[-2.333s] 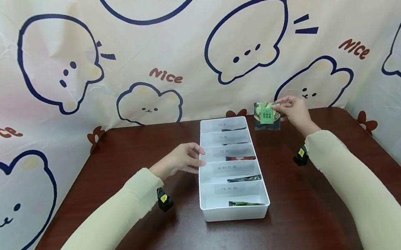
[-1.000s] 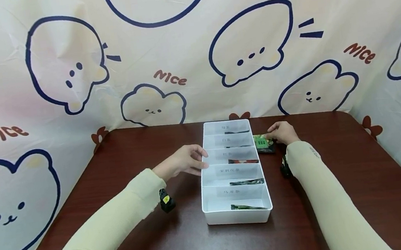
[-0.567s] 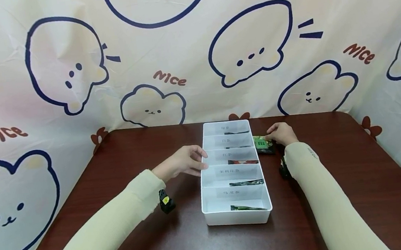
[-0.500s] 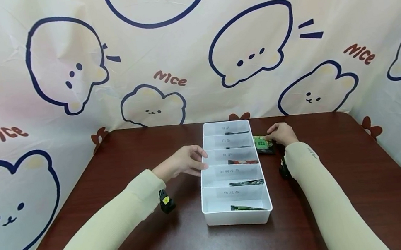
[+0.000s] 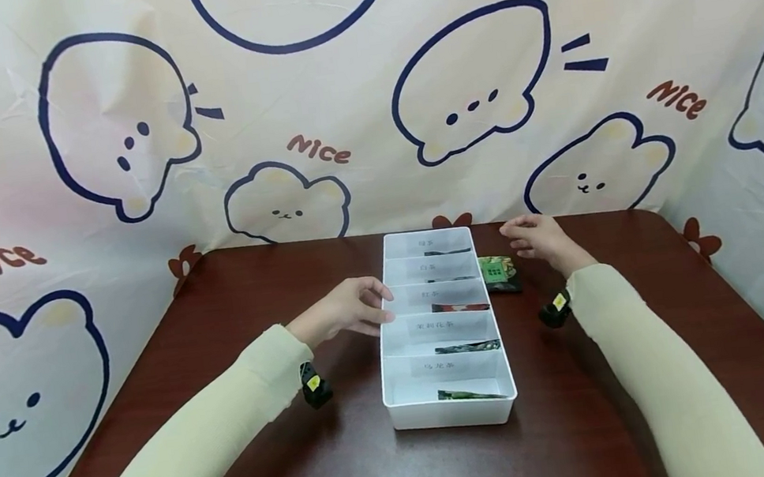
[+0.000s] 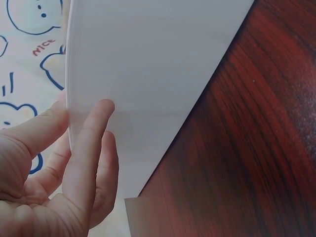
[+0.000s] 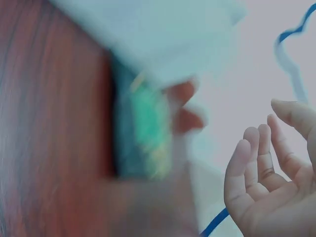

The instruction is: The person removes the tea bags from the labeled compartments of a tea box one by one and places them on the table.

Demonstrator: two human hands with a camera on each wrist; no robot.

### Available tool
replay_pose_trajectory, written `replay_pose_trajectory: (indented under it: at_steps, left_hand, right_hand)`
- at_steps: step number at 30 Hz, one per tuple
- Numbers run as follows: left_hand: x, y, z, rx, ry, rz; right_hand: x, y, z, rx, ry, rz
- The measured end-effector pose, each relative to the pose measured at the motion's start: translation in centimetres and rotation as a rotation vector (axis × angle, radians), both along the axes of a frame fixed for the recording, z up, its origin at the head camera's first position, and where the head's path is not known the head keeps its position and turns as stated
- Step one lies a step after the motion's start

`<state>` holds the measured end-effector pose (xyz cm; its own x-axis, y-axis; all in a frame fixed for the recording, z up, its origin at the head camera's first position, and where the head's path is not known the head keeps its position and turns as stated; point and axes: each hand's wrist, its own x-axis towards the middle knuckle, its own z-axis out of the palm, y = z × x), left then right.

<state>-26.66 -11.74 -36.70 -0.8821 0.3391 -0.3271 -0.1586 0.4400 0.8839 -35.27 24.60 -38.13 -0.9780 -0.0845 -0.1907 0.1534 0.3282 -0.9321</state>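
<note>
A long white divided box (image 5: 450, 414) stands on the table with its compartments in a row, each labelled. My left hand (image 5: 342, 309) holds the box's left rim; in the left wrist view its fingers (image 6: 101, 116) lie on both sides of the wall. To the right of the box, close to its wall, lies a green tea packet (image 5: 498, 272) with a dark lower edge. My right hand (image 5: 535, 237) hovers just behind and above that packet, holding nothing. In the right wrist view the packet (image 7: 150, 123) is blurred and apart from the loosely bent fingers (image 7: 239, 163).
Inside the compartments stand several thin packets, among them a red one (image 5: 460, 307), a dark patterned one (image 5: 468, 347) and a green one (image 5: 470, 394). The dark brown table (image 5: 295, 464) ends at a cartoon-printed curtain (image 5: 365, 97) behind and at the sides.
My right hand has brought the green packet down from the air onto the table beside the box, then let go and lifted away up and back. My left hand stays at the rim.
</note>
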Motion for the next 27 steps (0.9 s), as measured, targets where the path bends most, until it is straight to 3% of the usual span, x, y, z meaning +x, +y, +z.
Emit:
replay_pose_trajectory:
  at_steps: [3, 7, 12, 18, 21, 27]
  left_hand:
    - [0.0, -0.1, 0.0, -0.002, 0.005, -0.003]
    - [0.0, -0.2, 0.0, 0.003, 0.010, -0.012]
    - [0.0, -0.2, 0.0, 0.009, 0.006, -0.012]
    - [-0.1, 0.0, -0.1, -0.001, -0.003, 0.003]
    - [-0.1, -0.1, -0.1, -0.001, -0.004, 0.005]
    - [-0.1, -0.1, -0.1, 0.003, -0.003, 0.002]
  right_hand:
    - [1.8, -0.6, 2.5, -0.099, 0.033, 0.058]
    - [5.3, -1.7, 5.6, -0.184, 0.100, 0.148]
    - [10.2, -2.8, 7.2, -0.175, 0.163, 0.265]
    - [14.4, -3.4, 5.8, -0.044, 0.219, 0.366]
    - [15.9, -3.6, 4.5, 0.008, 0.230, 0.417]
    - [18.1, -3.9, 1.9, 0.007, 0.218, 0.576]
